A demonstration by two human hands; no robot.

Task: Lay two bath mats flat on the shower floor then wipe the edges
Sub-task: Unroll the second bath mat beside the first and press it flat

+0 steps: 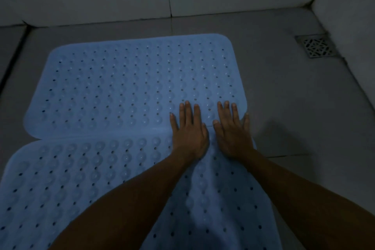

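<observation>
The left hand point(189, 132) and the right hand point(233, 132) lie flat and spread, side by side, palms down, pinching nothing. They press on the seam where the near bath mat point(91, 178) meets the far bath mat point(132, 79), close to the right end of that seam. Fingertips rest on the far mat, palms on the near one. Both mats run long side left to right across the shower floor point(284, 107), so most of the seam stretches away to the left; the left hand is nearer it. The drain point(316, 45) sits well apart, far right. No cloth shows.
</observation>
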